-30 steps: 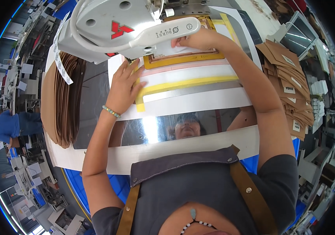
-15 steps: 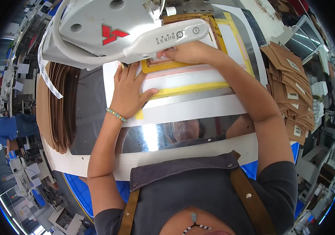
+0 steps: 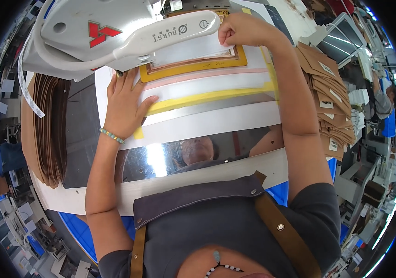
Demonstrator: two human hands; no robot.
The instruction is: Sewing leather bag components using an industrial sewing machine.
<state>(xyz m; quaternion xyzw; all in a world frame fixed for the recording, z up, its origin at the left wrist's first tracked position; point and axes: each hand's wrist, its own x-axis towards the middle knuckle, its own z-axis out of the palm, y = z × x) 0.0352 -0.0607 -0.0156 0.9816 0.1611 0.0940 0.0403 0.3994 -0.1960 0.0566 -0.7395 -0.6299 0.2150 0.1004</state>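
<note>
My left hand (image 3: 125, 103) lies flat, fingers spread, on the white work plate (image 3: 198, 125) just below the arm of a white sewing machine (image 3: 114, 34). My right hand (image 3: 242, 30) is curled with its fingertips pinching the right edge of a white panel (image 3: 193, 50) that sits inside an orange-brown frame template (image 3: 193, 67) under the machine arm. Yellow tape strips (image 3: 207, 96) run across the plate below the frame.
A stack of brown curved pieces (image 3: 50, 129) stands on edge at the left of the table. A pile of tan leather pieces with small white labels (image 3: 330, 109) fans out at the right. A shiny metal strip (image 3: 184, 155) crosses the table front.
My right hand has moved up and right along the frame to its right edge. My left hand has shifted up under the machine arm, and the view has tilted.
</note>
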